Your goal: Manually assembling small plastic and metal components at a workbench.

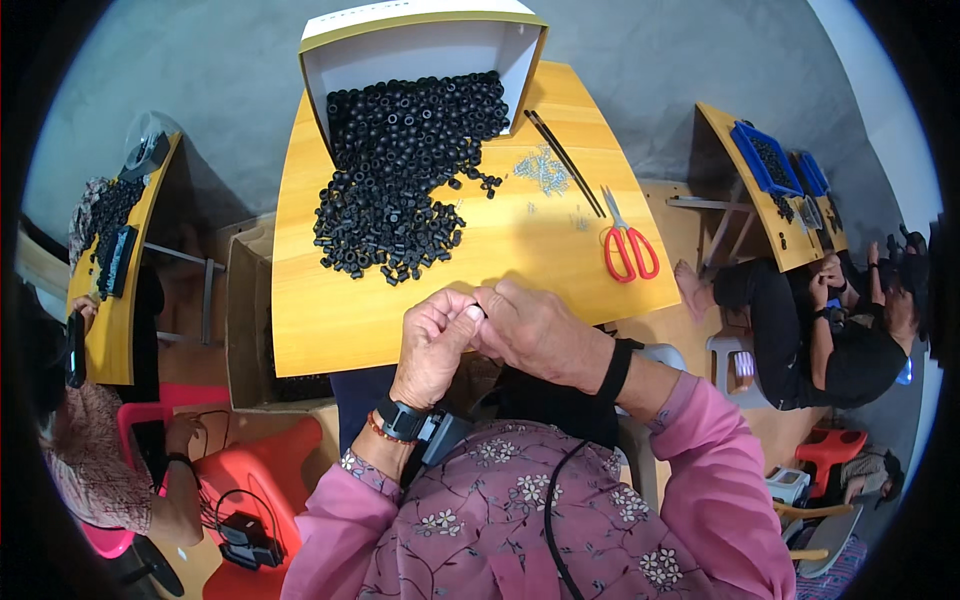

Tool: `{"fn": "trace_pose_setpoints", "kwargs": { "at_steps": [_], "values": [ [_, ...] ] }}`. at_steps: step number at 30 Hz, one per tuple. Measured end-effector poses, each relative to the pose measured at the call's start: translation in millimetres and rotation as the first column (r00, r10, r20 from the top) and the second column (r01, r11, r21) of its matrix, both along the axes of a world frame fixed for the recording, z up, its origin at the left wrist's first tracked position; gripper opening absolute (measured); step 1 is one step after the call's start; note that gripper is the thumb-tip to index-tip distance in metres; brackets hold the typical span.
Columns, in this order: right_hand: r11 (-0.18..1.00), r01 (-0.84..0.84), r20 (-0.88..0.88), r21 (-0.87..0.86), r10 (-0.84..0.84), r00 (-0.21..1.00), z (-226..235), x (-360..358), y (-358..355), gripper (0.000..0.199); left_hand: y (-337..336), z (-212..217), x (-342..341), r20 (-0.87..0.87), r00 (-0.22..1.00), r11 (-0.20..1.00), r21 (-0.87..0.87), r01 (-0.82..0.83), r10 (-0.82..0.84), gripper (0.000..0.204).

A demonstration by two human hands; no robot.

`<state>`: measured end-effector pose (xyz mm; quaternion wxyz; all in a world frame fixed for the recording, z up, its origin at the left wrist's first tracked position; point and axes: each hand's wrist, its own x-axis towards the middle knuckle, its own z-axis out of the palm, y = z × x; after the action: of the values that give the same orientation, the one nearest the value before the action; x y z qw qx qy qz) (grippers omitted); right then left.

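Observation:
Just past the near table edge, my left hand [438,332] and my right hand [540,332] meet, fingertips together. Between my left thumb and fingers a small black piece [481,310] shows, mostly covered. My right fingers are closed against it; what they grip is hidden. Beyond my hands lies a large heap of small black hollow cylinders [385,225], spilling out of a white box [420,55] tipped on its side. To the right are small silver metal pieces [543,172], a pair of dark thin sticks [565,160] and red-handled scissors [628,250].
The yellow wooden table [320,335] lies in front of me. A cardboard box [248,330] stands at its left side. A red chair [262,480] is at my lower left. Other people sit by tables at left and right; blue trays [765,158] stand on the right one.

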<state>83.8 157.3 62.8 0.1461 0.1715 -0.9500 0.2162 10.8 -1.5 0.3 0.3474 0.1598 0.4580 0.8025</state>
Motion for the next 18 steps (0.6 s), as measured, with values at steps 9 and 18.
{"fn": "trace_pose_setpoints", "kwargs": {
  "at_steps": [9,18],
  "values": [
    [0.995,-0.018,-0.021,-0.094,0.016,1.000,5.7,0.0,4.8,0.039,2.5,6.5,0.8,0.092,0.996,0.998,0.062,-0.007,0.002,0.012],
    [0.991,0.077,0.072,-0.114,-0.069,0.995,4.3,0.1,1.4,0.040,5.9,3.2,1.7,0.031,0.999,0.997,0.064,-0.038,0.036,0.012]
  ]
}}
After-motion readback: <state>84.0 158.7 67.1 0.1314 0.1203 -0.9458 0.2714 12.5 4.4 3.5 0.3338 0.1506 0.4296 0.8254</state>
